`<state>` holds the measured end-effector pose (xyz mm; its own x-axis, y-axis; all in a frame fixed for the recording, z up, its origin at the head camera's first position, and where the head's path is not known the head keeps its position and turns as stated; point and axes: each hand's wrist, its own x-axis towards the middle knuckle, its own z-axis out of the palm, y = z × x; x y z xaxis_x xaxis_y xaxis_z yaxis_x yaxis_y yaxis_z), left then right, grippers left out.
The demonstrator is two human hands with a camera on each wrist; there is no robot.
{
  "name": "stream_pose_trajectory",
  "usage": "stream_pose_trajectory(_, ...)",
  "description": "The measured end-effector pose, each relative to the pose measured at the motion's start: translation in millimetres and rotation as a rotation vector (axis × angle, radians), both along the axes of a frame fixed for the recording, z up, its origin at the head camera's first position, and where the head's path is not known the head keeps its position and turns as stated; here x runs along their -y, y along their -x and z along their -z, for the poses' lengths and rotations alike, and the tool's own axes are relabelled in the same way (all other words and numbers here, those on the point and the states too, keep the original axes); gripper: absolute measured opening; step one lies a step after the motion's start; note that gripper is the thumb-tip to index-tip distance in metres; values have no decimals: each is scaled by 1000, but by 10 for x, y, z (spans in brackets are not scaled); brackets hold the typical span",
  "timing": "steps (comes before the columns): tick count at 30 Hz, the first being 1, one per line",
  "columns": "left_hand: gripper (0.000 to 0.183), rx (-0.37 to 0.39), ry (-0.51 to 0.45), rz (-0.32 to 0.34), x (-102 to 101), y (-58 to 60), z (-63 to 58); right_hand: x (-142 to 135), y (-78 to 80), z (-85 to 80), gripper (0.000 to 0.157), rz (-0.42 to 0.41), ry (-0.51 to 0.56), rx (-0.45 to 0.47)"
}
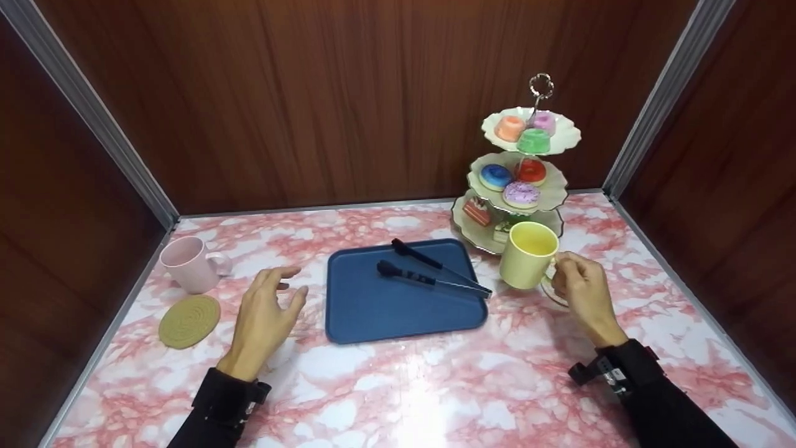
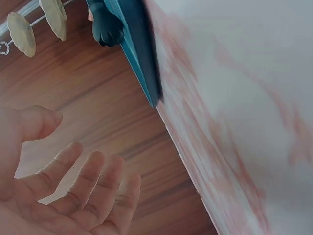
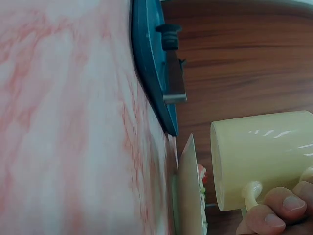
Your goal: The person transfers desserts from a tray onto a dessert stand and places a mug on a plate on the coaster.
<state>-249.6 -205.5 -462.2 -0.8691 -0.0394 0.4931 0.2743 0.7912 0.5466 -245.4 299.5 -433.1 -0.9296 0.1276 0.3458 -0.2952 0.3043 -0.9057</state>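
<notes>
My right hand (image 1: 584, 295) grips the handle of a yellow mug (image 1: 522, 264), its fingers (image 3: 268, 218) curled round it. The right wrist view shows the mug raised above the table. Partly hidden behind the mug and hand is a round coaster (image 1: 555, 296). My left hand (image 1: 264, 317) hovers with relaxed, spread fingers and holds nothing. It is between a pink mug (image 1: 193, 267) and a blue tray (image 1: 367, 305). Black-tipped tongs (image 1: 429, 277) lie across the tray, their metal end at its right edge.
Behind the yellow mug stands a three-tier stand (image 1: 460, 214) bearing cake pieces, donuts and colourful jelly-like sweets. An olive round coaster (image 1: 189, 321) lies in front of the pink mug. Wooden panels (image 1: 348, 106) enclose the back and sides of the marbled table (image 1: 398, 386).
</notes>
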Motion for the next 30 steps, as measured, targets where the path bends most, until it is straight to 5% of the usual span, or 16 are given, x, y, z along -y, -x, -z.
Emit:
stream_pose_trajectory(16, 36, 43, -10, -115, 467, -6, 52, -278, -25, 33, 35, 81, 21, 5)
stream_pose_trajectory(30, 40, 136, -2, -271, 987, -78, 47, -628, 44, 220, 42, 164, 84, 120)
